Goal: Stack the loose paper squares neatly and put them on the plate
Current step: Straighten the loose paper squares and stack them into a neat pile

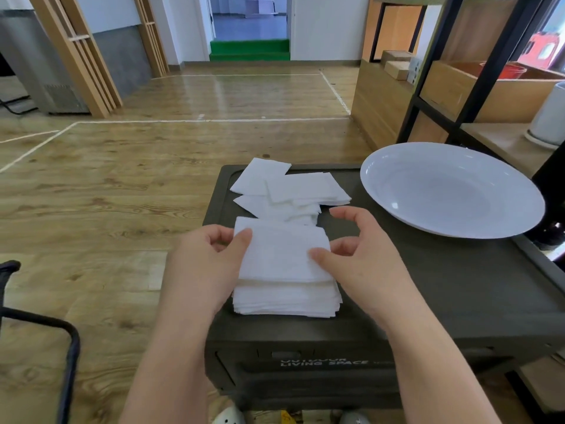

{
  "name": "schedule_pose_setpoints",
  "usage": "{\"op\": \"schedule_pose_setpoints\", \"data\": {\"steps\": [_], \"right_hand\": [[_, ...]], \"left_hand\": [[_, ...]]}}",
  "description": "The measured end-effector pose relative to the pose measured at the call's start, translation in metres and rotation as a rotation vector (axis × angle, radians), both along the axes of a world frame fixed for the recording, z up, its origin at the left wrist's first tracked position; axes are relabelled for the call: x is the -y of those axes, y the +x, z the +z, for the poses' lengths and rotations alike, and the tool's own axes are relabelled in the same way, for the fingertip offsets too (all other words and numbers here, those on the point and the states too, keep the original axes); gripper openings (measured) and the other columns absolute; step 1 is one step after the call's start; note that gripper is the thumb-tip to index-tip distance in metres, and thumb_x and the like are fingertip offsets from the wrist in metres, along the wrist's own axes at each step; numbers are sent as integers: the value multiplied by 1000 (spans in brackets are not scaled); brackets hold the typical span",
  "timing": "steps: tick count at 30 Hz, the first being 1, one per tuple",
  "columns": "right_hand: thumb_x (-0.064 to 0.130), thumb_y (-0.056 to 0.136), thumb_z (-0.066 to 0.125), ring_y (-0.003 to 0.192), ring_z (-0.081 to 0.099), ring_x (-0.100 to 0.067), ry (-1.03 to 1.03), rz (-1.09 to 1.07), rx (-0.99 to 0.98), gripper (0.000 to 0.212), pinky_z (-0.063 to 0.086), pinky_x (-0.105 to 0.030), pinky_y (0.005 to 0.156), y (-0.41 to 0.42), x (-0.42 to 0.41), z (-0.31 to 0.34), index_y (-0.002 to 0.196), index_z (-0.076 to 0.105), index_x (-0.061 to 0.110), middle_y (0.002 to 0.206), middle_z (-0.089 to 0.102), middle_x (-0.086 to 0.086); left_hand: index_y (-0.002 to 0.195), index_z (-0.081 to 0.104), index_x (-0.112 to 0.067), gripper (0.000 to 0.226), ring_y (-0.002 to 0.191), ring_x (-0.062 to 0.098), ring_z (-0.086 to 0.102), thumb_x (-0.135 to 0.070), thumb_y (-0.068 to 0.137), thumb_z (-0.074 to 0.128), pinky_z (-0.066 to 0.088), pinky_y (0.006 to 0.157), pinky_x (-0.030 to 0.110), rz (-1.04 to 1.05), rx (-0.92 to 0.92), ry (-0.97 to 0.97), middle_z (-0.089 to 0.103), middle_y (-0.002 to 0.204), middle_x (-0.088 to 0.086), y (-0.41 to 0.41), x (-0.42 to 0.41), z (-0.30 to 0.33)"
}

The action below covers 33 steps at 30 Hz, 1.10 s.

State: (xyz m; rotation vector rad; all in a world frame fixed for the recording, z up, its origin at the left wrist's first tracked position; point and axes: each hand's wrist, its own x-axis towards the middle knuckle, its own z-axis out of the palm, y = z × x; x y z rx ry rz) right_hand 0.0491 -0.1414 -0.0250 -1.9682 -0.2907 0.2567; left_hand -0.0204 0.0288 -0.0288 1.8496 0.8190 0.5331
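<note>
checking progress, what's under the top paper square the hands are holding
Under the top paper square, gripped by the left hand and right hand, sits a neat stack of paper squares on the dark box lid. Only the stack's front edges show.

Only one piece of writing can be read — white capital letters on the front face of the dark storage box [305,374] that serves as the table. The lower line spells "LIVING SPACE". A line just above it is cut short by the lip of the lid, so only the bottoms of its letters show and it cannot be made out with any certainty. Further small marks sit to the right of "LIVING SPACE" on the same face — too faint and blurred to read. Nothing else carries legible text, numbers or signs: the cardboard boxes [397,64] on the shelf at the right show none.
</note>
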Motion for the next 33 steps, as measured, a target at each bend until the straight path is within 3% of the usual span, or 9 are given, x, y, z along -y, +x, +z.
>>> {"op": "schedule_pose_setpoints", "data": {"steps": [3, 8, 13, 17, 20, 23, 28, 30, 33], "right_hand": [[28, 79, 70, 62, 60, -3, -147, 44, 68, 33, 41, -12, 48, -2, -1, -3, 103, 52, 42, 71, 64, 7], [27, 79, 66, 49, 50, -2, -260, 95, 110, 14, 34, -6, 34, 1, 3, -4, 88, 60, 36, 62, 52, 8], [31, 80, 66, 53, 53, -2, -395, 106, 139, 14, 34, -8, 39, 0, 2, -5, 89, 58, 37, 66, 55, 9], [38, 80, 64, 60, 50, -2, -505, 133, 150, 12, 31, -12, 45, -4, 1, -7, 91, 59, 38, 77, 48, 15], [42, 83, 60, 57, 53, 0, -510, 115, 142, 5, 31, -10, 44, 4, 0, 0, 82, 62, 37, 71, 53, 17], [38, 84, 62, 67, 53, -1, -479, 73, 239, 5, 36, -14, 53, 35, -18, 12, 82, 63, 33, 73, 56, 17], [28, 87, 60, 114, 49, -20, -668, 230, 524, 41, 44, -30, 85, 85, -82, 12, 126, 55, 19, 126, 54, -2], [24, 88, 55, 113, 49, -25, -847, 301, 572, 38, 47, -34, 85, 95, -101, 5, 125, 55, 15, 125, 56, -7], [12, 91, 46, 94, 56, -26, -975, 266, 615, 20, 43, -31, 71, 103, -117, 0, 102, 61, 8, 103, 62, -7]], "left_hand": [[73, 66, -25, 18, 62, 8, 59, -40, 81, 68, 38, 51, 24, -29, -175, 139, 65, 68, -9, 0, -2, -5], [71, 66, -23, 20, 55, 10, 53, -41, 79, 70, 31, 48, 23, -79, -283, 168, 60, 63, -8, -3, -4, -4], [66, 61, -25, 22, 51, 11, 52, -41, 76, 72, 32, 45, 23, -72, -363, 230, 59, 62, -9, -3, -4, -6], [73, 56, -24, 24, 59, 13, 56, -40, 73, 74, 39, 50, 26, -81, -406, 191, 60, 71, -6, -1, -6, -13], [76, 53, -26, 28, 63, 13, 57, -40, 71, 76, 42, 52, 28, -89, -378, 179, 59, 71, -6, -1, -8, -13], [77, 51, -28, 29, 63, 13, 57, -49, 74, 71, 40, 51, 29, -40, -279, 146, 58, 73, -7, 2, -8, -5], [75, 52, -28, 29, 64, 11, 56, -55, 77, 64, 35, 50, 27, 42, -154, 164, 58, 71, -8, 1, -8, 3], [75, 53, -28, 28, 64, 10, 55, -53, 78, 64, 34, 50, 27, 42, -122, 156, 57, 71, -8, 0, -8, 3], [75, 52, -29, 27, 64, 6, 53, -53, 79, 63, 33, 49, 25, 40, -106, 158, 57, 72, -9, -1, -7, 8]]}}
